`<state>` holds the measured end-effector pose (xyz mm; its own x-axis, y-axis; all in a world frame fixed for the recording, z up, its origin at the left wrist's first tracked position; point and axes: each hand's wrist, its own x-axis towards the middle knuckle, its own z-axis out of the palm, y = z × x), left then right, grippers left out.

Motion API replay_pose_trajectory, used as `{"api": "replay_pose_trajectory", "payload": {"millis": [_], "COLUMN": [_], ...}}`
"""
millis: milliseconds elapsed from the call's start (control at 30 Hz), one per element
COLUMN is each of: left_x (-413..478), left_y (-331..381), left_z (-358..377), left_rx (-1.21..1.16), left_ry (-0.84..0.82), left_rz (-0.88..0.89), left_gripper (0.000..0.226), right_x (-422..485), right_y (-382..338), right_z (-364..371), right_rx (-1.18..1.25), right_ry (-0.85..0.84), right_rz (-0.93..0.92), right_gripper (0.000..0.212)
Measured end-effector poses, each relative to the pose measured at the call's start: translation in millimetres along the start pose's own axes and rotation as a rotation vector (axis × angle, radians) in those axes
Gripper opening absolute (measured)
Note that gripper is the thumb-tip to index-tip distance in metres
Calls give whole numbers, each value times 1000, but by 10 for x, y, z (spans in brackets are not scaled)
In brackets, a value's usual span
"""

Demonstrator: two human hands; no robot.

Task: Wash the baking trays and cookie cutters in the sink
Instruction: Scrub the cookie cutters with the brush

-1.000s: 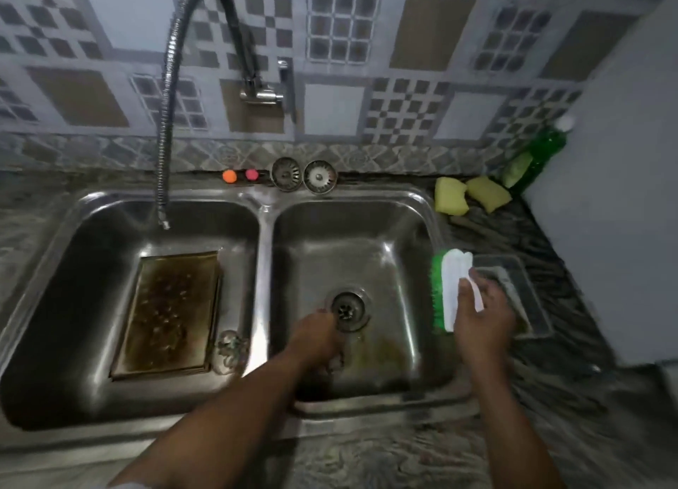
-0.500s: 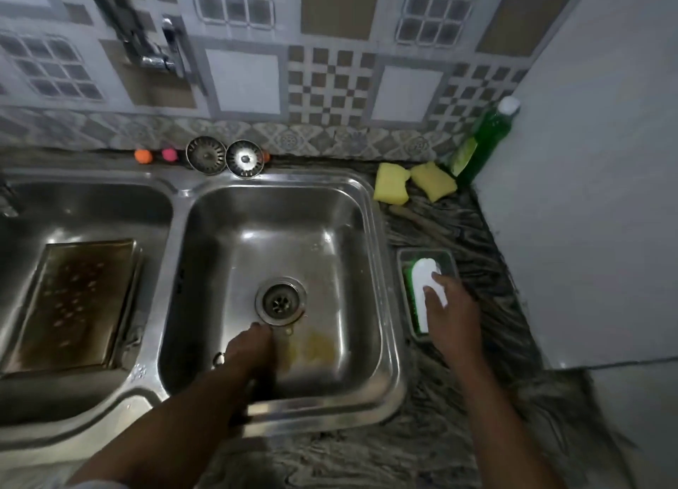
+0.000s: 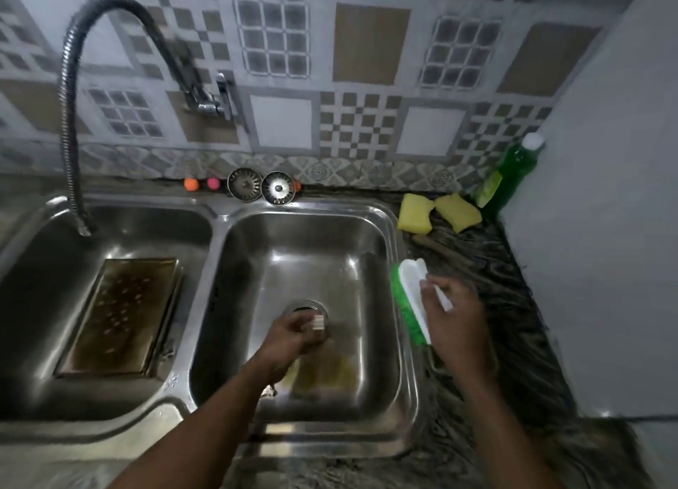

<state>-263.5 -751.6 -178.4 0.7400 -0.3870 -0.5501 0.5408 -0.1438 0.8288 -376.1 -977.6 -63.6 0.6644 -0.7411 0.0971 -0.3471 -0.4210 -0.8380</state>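
Washing had barely begun: the right hand (image 3: 456, 320) gripped a green-bristled brush (image 3: 407, 294) by its white handle over the right rim of the sink (image 3: 411, 408). The left hand (image 3: 290, 336), down in the basin beside it, curled round a small pale thing (image 3: 317, 322) by the drain (image 3: 304, 307), too blurred to name, possibly a cutter. Well left of both hands, a tray (image 3: 121, 316) lay flat in the other basin, brown-stained and apparently unwashed. No water showed at the tap (image 3: 68, 121).
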Motion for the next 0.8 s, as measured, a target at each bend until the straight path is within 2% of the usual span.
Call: {"api": "replay_pose_trajectory", "payload": {"millis": [133,200,267,367,500,533,600,667,800], "left_x": [-157,-230,-270,-324,-404,-410,-419,-436,-516], "left_y": [344,489,571,563,518,532,585,654,750], "left_z": [64,10,-99,-233,-339,-396,-515,-599,-690], "left_rx": [-303,-458,-483,-399,-281,-292,-377,-455,-623], "left_ry": [-199,-320,-372,-273,-129,-102,-116,-204,-413], "left_rz": [-22,-47,-34,34,143,135,76,-10,-183], "left_gripper": [36,36,38,35,35,33,30,30,30], "right_x": [-168,-289,-412,-555,-633,-667,-751,-824,-871], "right_y": [-188,-291,-407,-611,-820,-859,-911,-913,-936], "right_z": [446,627,771,975,1212,1260,1324,1340,1309], "right_rx": [41,84,125,123,149,163,152,114,100], "right_ry": [-199,-200,-142,-76,25,16,-24,-72,-74], "right_rz": [-77,-53,3,49,205,216,113,1,-23], "right_gripper": [8,5,4,3,13,11,4,2,5]}}
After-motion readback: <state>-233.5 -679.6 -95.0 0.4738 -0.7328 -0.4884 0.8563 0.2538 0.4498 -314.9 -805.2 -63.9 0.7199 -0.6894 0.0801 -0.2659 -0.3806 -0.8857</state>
